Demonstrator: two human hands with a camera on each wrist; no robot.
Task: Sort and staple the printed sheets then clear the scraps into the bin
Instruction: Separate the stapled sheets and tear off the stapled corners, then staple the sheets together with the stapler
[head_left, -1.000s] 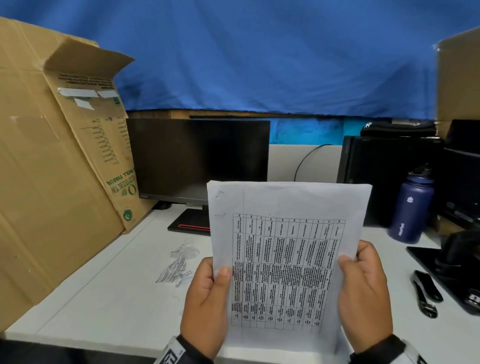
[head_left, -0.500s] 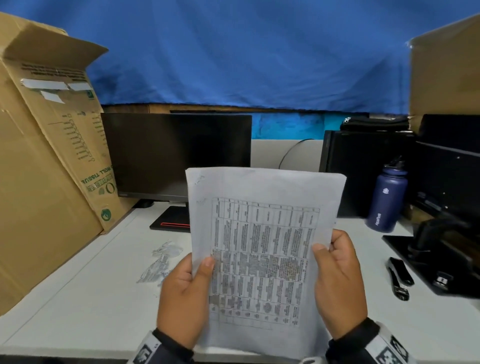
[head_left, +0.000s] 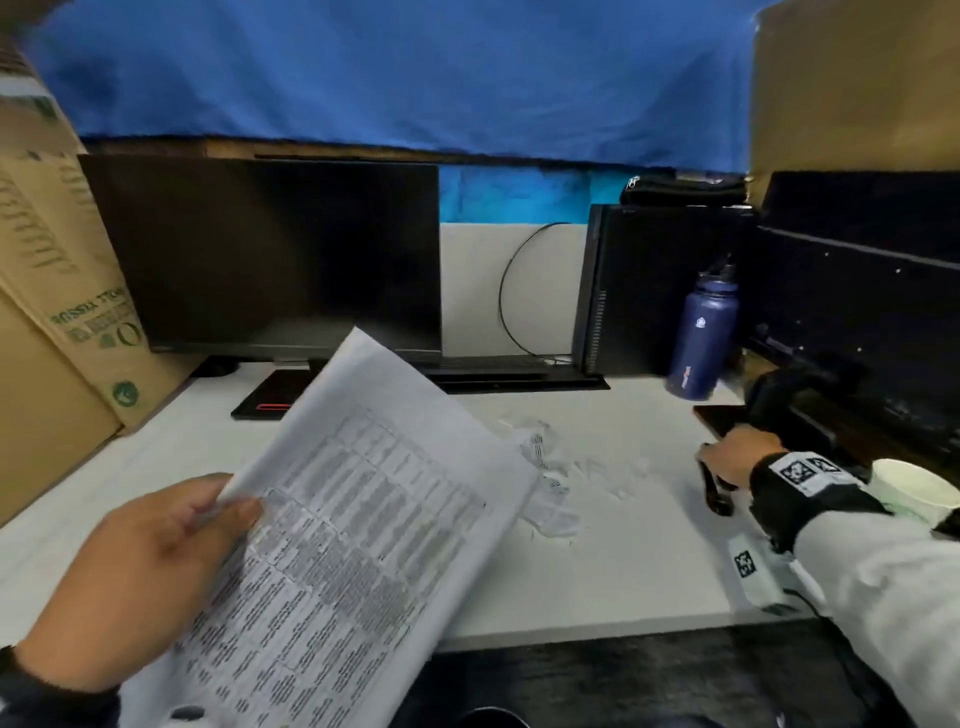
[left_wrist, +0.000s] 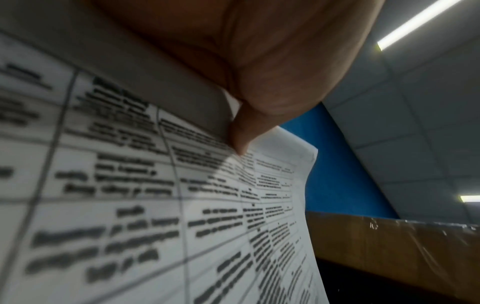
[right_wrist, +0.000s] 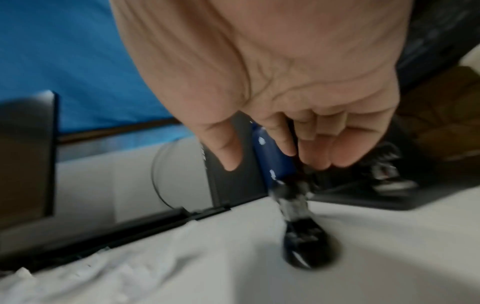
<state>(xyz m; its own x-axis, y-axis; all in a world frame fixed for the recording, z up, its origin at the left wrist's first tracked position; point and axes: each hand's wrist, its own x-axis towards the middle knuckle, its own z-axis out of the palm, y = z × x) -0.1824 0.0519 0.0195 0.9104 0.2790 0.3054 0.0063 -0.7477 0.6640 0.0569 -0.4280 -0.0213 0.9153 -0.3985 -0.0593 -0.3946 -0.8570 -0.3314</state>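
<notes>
My left hand pinches a stack of printed sheets by its left edge, thumb on top, and holds it tilted above the white desk. In the left wrist view the thumb presses on the table-printed page. My right hand is at the desk's right side, fingers curled over the far end of a black stapler. The right wrist view is blurred: the fingers close on the stapler, thumb apart. Torn paper scraps lie mid-desk between the hands.
A dark monitor stands at the back, with a black tower and a blue bottle to its right. Cardboard walls the left side. Black equipment and a paper cup crowd the right edge.
My right hand has let go of the sheets and moved right, down onto the stapler. The left hand alone now holds the stack, swung down and to the left.
</notes>
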